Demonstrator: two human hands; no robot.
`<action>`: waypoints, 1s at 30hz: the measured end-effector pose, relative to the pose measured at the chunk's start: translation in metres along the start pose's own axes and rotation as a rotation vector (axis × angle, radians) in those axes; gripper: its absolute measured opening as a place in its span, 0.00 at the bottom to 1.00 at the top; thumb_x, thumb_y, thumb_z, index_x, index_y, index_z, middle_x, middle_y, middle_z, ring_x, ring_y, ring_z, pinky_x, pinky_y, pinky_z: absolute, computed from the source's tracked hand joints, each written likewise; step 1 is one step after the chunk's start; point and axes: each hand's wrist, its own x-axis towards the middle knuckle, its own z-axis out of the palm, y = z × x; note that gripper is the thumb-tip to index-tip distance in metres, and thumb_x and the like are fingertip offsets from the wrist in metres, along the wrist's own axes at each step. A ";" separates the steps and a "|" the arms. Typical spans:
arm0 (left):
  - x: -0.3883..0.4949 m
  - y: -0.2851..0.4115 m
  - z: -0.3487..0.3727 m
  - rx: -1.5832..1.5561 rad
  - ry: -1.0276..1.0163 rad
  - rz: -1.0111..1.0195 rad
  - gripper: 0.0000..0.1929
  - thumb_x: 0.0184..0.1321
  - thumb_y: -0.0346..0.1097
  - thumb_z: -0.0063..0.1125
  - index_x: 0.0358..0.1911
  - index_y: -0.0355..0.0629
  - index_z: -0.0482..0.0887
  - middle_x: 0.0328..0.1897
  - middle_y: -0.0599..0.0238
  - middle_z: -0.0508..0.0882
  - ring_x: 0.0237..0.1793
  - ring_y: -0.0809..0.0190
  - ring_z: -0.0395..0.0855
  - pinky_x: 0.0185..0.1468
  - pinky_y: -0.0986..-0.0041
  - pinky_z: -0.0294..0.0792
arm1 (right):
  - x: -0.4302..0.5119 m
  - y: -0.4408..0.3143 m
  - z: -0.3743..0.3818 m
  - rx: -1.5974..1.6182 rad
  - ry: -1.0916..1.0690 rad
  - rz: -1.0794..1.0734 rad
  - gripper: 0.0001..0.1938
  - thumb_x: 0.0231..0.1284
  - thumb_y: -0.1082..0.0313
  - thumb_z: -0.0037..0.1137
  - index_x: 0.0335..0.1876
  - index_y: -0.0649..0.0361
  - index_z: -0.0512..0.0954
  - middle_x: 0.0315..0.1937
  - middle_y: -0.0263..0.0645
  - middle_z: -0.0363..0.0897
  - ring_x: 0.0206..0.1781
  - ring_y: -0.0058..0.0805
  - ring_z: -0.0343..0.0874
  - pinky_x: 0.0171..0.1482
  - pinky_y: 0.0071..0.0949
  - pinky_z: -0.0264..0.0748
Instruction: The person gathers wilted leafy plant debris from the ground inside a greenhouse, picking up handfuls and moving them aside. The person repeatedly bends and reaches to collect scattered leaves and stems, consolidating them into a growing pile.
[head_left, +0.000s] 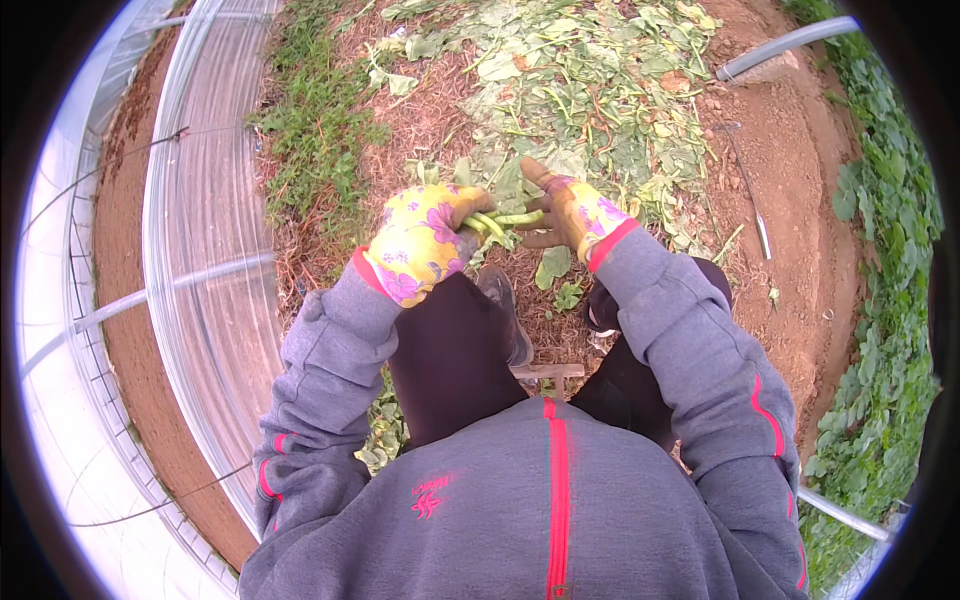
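A small bunch of cut green stalks (495, 223) is gripped in my left hand (424, 240), which wears a yellow floral work glove with a red cuff. The cut ends point right, and some leaves show beyond the fist. My right hand (571, 211), in a matching glove with soiled fingers, is just right of the stalks with its thumb and fingers spread. One stalk reaches close to these fingers; contact cannot be made out. Beyond both hands, large green leaves and stems (577, 127) lie in a broad flattened layer over dry straw.
Low green weeds (315, 127) grow at left beside clear plastic sheeting (210, 225). On the bare soil (795, 285) at right lies a thin metal rod (746, 187). Past it are metal tubing (787, 46) and leafy plants (885, 300). A wooden piece (551, 371) shows between my legs.
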 end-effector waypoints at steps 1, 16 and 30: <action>0.004 0.012 0.004 -0.013 -0.059 -0.007 0.16 0.44 0.30 0.63 0.40 0.42 0.81 0.29 0.56 0.81 0.30 0.50 0.80 0.35 0.64 0.71 | 0.002 0.001 -0.003 0.030 0.013 -0.067 0.32 0.58 0.49 0.55 0.63 0.62 0.63 0.40 0.48 0.77 0.42 0.38 0.79 0.42 0.31 0.78; 0.009 -0.042 0.019 -1.056 0.360 -0.533 0.19 0.66 0.44 0.50 0.54 0.38 0.76 0.31 0.71 0.78 0.21 0.76 0.62 0.28 0.82 0.61 | -0.002 -0.001 0.048 -0.696 0.148 -0.715 0.15 0.57 0.64 0.55 0.46 0.64 0.75 0.31 0.40 0.81 0.31 0.30 0.79 0.33 0.29 0.75; 0.042 -0.101 0.033 -1.547 0.504 -0.532 0.12 0.66 0.41 0.50 0.44 0.40 0.73 0.26 0.70 0.72 0.31 0.63 0.74 0.49 0.63 0.72 | 0.063 0.009 -0.226 -0.494 0.604 -0.425 0.13 0.60 0.72 0.49 0.51 0.64 0.74 0.40 0.38 0.79 0.39 0.23 0.76 0.41 0.22 0.73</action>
